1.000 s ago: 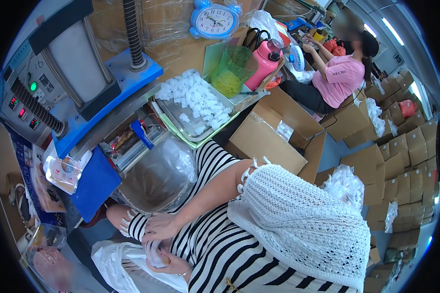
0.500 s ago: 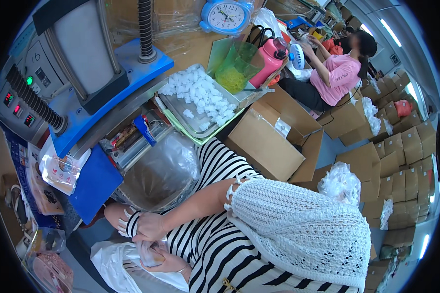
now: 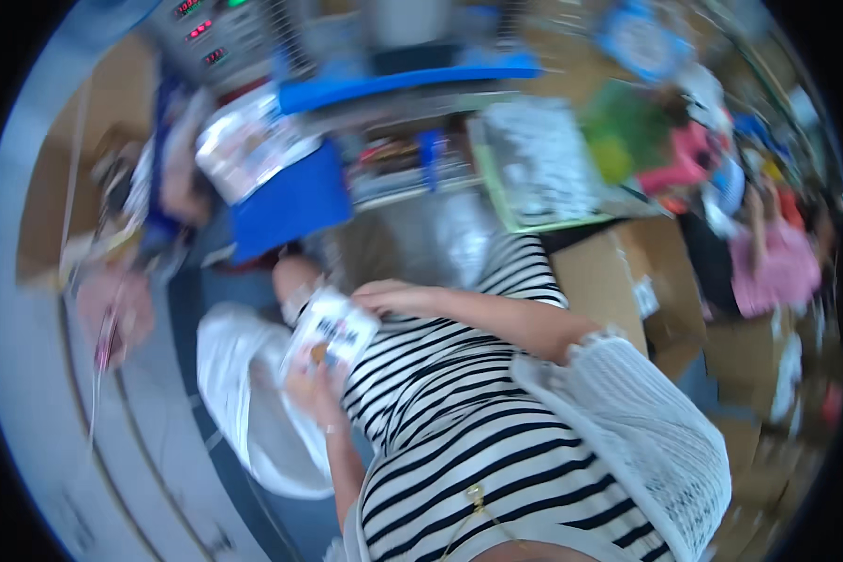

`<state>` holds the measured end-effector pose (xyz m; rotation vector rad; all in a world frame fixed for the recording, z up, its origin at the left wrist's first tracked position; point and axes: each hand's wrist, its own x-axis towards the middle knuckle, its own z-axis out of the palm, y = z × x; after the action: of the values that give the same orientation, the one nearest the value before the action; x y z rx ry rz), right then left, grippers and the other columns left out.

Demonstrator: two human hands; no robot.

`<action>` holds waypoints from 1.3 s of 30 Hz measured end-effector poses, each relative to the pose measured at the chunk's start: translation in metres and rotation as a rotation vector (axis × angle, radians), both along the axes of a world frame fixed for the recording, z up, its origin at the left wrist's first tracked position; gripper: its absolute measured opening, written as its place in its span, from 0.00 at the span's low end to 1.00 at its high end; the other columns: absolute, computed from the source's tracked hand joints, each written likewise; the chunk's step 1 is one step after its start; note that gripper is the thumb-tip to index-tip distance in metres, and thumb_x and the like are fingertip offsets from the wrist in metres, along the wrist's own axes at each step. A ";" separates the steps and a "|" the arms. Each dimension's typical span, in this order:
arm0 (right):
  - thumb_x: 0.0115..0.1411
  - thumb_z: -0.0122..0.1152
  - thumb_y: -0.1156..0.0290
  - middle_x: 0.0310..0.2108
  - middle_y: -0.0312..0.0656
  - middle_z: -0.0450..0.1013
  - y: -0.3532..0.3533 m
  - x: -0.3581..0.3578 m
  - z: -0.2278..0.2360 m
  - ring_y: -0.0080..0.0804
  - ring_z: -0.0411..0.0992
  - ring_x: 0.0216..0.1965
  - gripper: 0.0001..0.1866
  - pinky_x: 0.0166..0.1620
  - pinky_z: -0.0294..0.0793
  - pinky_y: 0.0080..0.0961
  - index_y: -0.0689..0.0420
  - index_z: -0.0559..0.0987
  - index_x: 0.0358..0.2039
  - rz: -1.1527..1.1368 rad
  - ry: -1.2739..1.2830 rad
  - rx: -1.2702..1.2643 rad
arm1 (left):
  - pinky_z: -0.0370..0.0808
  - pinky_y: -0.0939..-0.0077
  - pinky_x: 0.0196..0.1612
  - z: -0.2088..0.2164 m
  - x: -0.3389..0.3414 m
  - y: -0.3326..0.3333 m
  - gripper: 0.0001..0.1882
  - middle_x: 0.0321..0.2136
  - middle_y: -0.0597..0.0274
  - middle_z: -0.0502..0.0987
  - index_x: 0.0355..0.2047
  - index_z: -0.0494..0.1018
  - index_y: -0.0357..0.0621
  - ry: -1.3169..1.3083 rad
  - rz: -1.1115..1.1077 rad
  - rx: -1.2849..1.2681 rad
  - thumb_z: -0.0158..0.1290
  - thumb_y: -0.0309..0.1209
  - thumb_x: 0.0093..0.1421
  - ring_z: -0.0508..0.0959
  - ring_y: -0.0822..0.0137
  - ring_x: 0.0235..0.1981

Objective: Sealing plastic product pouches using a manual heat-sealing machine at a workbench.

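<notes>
The picture is motion-blurred. My left hand (image 3: 314, 389) holds a small flat white packet (image 3: 332, 332) with a dark printed label by its lower end, in front of my striped shirt. My right hand (image 3: 393, 298) reaches across my body and its fingers rest on the packet's upper edge. Just below and left of both hands an open white plastic bag (image 3: 244, 403) lies by my lap. A white knitted wrap (image 3: 628, 421) covers my right shoulder.
A blue machine with red displays (image 3: 225, 37) stands ahead, with a blue bin (image 3: 295, 201) beneath it. A green tray of small white pieces (image 3: 543, 159), a clear plastic bag (image 3: 421, 244) and an open cardboard box (image 3: 628, 281) lie nearby. A person in pink (image 3: 777, 262) sits at the right.
My hands have come up from the white bag with a white packet between them. The view has swung sharply, so the machine and trays now sit higher and further left.
</notes>
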<state>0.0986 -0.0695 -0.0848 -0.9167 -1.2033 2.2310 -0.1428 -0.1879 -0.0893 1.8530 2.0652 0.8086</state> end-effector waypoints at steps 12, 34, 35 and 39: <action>0.59 0.56 0.77 0.46 0.48 0.70 0.069 -0.046 0.097 0.34 0.71 0.47 0.21 0.51 0.69 0.27 0.65 0.64 0.52 -0.617 -0.299 0.778 | 0.67 0.73 0.53 0.117 -0.011 0.166 0.40 0.49 0.55 0.66 0.57 0.56 0.37 -0.728 0.026 0.468 0.64 0.20 0.46 0.69 0.64 0.49; 0.45 0.56 0.72 0.34 0.49 0.71 0.031 0.204 0.105 0.50 0.70 0.38 0.07 0.42 0.70 0.43 0.59 0.77 0.27 -0.536 -1.743 0.940 | 0.46 0.53 0.64 0.126 0.082 0.283 0.34 0.61 0.45 0.60 0.61 0.56 0.39 0.583 -0.157 0.092 0.47 0.44 0.60 0.58 0.50 0.62; 0.45 0.57 0.69 0.33 0.48 0.71 0.030 0.201 0.100 0.49 0.70 0.36 0.07 0.39 0.70 0.42 0.58 0.76 0.23 -0.718 -1.678 1.009 | 0.45 0.54 0.64 0.128 0.088 0.280 0.35 0.63 0.46 0.57 0.63 0.54 0.38 0.631 -0.096 0.006 0.46 0.45 0.61 0.55 0.50 0.64; 0.47 0.55 0.72 0.33 0.44 0.68 0.021 0.197 0.099 0.43 0.68 0.38 0.06 0.40 0.71 0.38 0.58 0.74 0.27 -0.803 -1.622 1.216 | 0.42 0.60 0.67 0.130 0.090 0.274 0.33 0.67 0.56 0.47 0.64 0.51 0.39 0.730 -0.158 0.116 0.40 0.46 0.66 0.47 0.60 0.68</action>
<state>0.2958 -0.0482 0.0140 -1.9633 -1.7437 -0.3641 -0.0523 0.0862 0.0402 2.6201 2.2259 0.2152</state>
